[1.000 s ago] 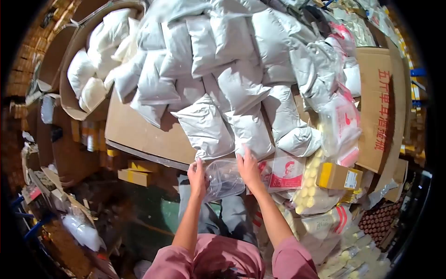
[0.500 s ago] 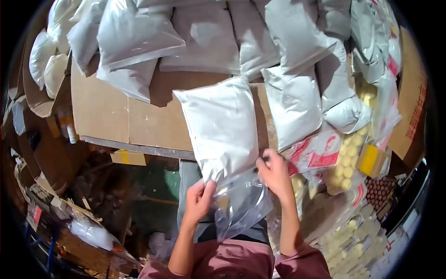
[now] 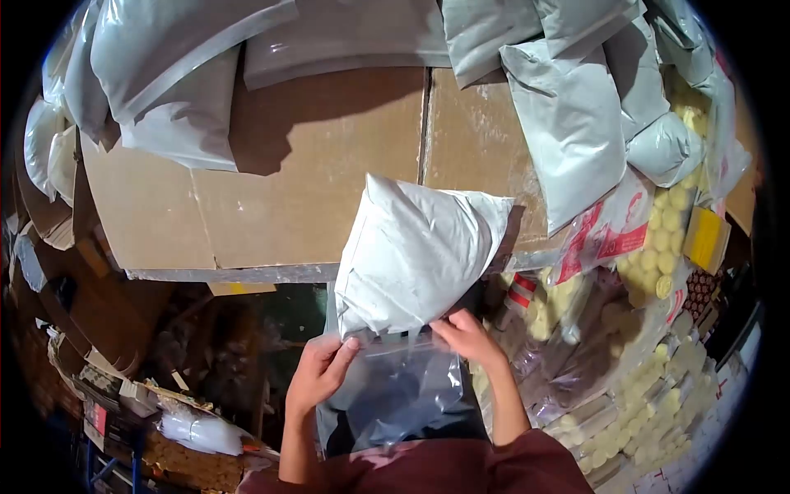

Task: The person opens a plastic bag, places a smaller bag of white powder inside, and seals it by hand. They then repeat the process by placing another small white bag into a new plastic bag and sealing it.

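Note:
A filled white plastic bag (image 3: 415, 255) rests on the front edge of the cardboard-covered table, tilted, with its lower end toward me. From that end a clear, empty-looking plastic part (image 3: 403, 383) hangs over my lap. My left hand (image 3: 322, 369) pinches the clear plastic at the bag's lower left corner, thumb on top. My right hand (image 3: 471, 337) grips the plastic at the lower right, fingers closed at the bag's edge.
Cardboard (image 3: 313, 173) covers the table. Filled white bags (image 3: 568, 123) lie along its back and right. Bags of pale yellow balls (image 3: 658, 247) stand at the right, near a yellow-taped box (image 3: 705, 240). Low at the left is a white plastic bundle (image 3: 202, 432).
The white bag has turned and its upper end has come lower. My hands have moved down a little, and the clear plastic is spread wider between them. The view has shifted.

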